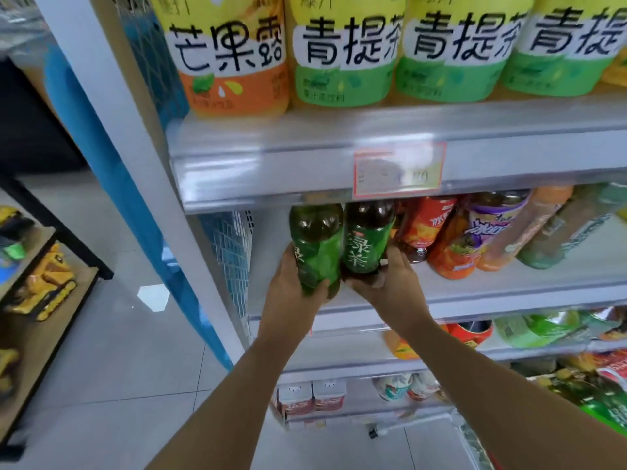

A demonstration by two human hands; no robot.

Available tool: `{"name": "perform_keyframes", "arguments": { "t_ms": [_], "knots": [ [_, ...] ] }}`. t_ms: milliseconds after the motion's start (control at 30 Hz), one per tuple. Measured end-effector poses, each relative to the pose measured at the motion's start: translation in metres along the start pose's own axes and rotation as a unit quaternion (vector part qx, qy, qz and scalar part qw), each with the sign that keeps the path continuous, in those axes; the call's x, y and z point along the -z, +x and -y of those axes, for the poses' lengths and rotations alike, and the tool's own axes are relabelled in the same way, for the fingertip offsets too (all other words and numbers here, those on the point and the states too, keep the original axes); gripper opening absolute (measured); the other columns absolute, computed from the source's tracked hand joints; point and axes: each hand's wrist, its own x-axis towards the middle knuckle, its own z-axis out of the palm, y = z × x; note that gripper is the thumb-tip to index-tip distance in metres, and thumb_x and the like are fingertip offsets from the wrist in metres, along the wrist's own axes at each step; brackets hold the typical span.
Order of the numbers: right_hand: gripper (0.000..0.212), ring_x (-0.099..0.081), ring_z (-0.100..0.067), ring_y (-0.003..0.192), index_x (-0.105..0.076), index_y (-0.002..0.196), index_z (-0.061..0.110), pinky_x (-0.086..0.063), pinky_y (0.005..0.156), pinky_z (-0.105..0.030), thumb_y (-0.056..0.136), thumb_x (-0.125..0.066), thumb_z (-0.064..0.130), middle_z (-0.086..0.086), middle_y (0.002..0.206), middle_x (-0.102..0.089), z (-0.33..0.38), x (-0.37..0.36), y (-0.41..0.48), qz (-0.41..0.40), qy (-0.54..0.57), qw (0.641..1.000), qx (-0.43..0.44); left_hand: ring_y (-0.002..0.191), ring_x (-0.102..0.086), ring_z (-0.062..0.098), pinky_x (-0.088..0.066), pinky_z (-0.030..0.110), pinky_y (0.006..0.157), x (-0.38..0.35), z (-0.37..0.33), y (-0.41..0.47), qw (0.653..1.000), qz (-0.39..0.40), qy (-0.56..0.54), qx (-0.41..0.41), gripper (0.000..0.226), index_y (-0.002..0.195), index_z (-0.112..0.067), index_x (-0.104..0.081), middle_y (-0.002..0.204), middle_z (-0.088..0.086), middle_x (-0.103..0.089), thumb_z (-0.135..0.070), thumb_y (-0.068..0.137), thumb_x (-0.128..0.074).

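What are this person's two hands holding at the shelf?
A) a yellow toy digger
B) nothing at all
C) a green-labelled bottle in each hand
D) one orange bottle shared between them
C: the left hand grips one green-labelled dark plastic bottle and the right hand grips a second green-labelled bottle, side by side at the front of the grey metal shelf.
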Motion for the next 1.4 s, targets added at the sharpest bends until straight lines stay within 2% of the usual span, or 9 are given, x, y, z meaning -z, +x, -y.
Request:
{"name": "perform_keyframes", "arguments": {
  "t_ms": [233,467,667,800,867,967,1067,1267,1400],
  "knots": [
    [0.063,-0.058,-0.032,0.106,-0.043,0.126,0.008,-0.048,0.081,-0.036,0.074,-0.075,0.024,-0.011,0.115,-0.062,-0.01,-0.007,0.035,-0.012,-0.003,0.999,0.05,0.122,-0.042,0.026,-0.042,0.043,0.095,-0.022,0.006,0.028,0.987,-0.138,0.069,0.033,0.079,0.135,-0.016,-0.037,0.13,0.005,-0.043,-0.035,0.07,-0.079],
    [0.082,-0.048,-0.036,0.12,0.003,0.148,0.003,-0.041,0.098,-0.041,0.09,-0.054,0.015,-0.021,0.14,-0.042,-0.01,-0.026,0.074,0.001,-0.056,0.997,0.051,0.124,-0.043,0.027,-0.041,0.042,0.1,-0.033,0.019,0.07,0.994,-0.108,0.008,0.019,0.078,0.141,-0.023,-0.027,0.135,0.006,-0.037,-0.025,0.078,-0.073],
    [0.053,-0.03,-0.034,0.134,-0.039,0.129,0.025,-0.04,0.101,-0.045,0.079,-0.048,0.008,-0.015,0.146,-0.03,-0.019,-0.026,0.051,-0.06,-0.108,0.978,0.17,0.069,-0.052,0.008,-0.038,0.024,0.052,-0.029,0.039,0.077,0.993,-0.094,-0.059,0.041,0.041,0.106,-0.019,-0.035,0.088,-0.006,-0.055,-0.011,0.083,-0.067],
    [0.051,-0.052,-0.038,0.109,-0.05,0.122,0.029,-0.047,0.092,-0.044,0.076,-0.051,0.007,-0.014,0.127,-0.044,-0.019,-0.031,0.07,0.012,-0.151,0.98,0.133,0.066,-0.044,0.002,-0.036,0.011,0.045,-0.03,0.035,0.102,0.994,-0.096,-0.025,0.044,0.041,0.107,-0.016,-0.037,0.08,-0.013,-0.044,-0.019,0.083,-0.07],
    [0.051,-0.055,-0.037,0.106,-0.049,0.124,0.028,-0.046,0.093,-0.042,0.078,-0.052,0.005,-0.013,0.127,-0.042,-0.015,-0.031,0.079,0.025,-0.152,0.98,0.126,0.07,-0.048,0.007,-0.035,0.008,0.051,-0.033,0.033,0.115,0.993,-0.106,-0.015,0.043,0.043,0.105,-0.017,-0.036,0.078,-0.014,-0.042,-0.021,0.082,-0.072],
    [0.054,-0.052,-0.035,0.113,-0.042,0.128,0.03,-0.044,0.093,-0.038,0.081,-0.05,0.005,-0.01,0.138,-0.035,-0.014,-0.032,0.088,0.042,-0.172,0.976,0.128,0.093,-0.054,0.021,-0.044,0.029,0.08,-0.041,0.033,0.136,0.989,-0.133,-0.019,0.054,0.047,0.102,-0.017,-0.036,0.087,-0.005,-0.048,-0.021,0.077,-0.076],
    [0.054,-0.048,-0.034,0.12,-0.039,0.128,0.031,-0.042,0.094,-0.036,0.081,-0.051,0.006,-0.01,0.147,-0.026,-0.015,-0.034,0.095,0.05,-0.165,0.976,0.129,0.103,-0.055,0.028,-0.046,0.037,0.087,-0.045,0.033,0.154,0.988,-0.148,0.005,0.053,0.047,0.102,-0.014,-0.039,0.104,0.005,-0.052,-0.023,0.076,-0.077],
    [0.046,-0.036,-0.034,0.133,-0.038,0.127,0.03,-0.036,0.102,-0.035,0.086,-0.049,0.013,-0.014,0.155,-0.011,-0.019,-0.043,0.097,0.058,-0.164,0.978,0.111,0.081,-0.04,0.014,-0.026,0.009,0.073,-0.051,0.04,0.15,0.989,-0.133,0.064,-0.02,0.029,0.111,-0.006,-0.051,0.126,0.014,-0.04,-0.006,0.085,-0.063],
    [0.047,-0.048,-0.033,0.117,-0.039,0.126,0.03,-0.039,0.099,-0.038,0.083,-0.05,0.014,-0.009,0.137,-0.033,-0.02,-0.043,0.098,0.06,-0.143,0.981,0.115,0.105,-0.052,0.02,-0.028,0.009,0.084,-0.051,0.043,0.149,0.992,-0.063,0.096,-0.044,0.039,0.121,-0.012,-0.055,0.139,0.008,-0.035,-0.002,0.083,-0.056]
  ]
}}
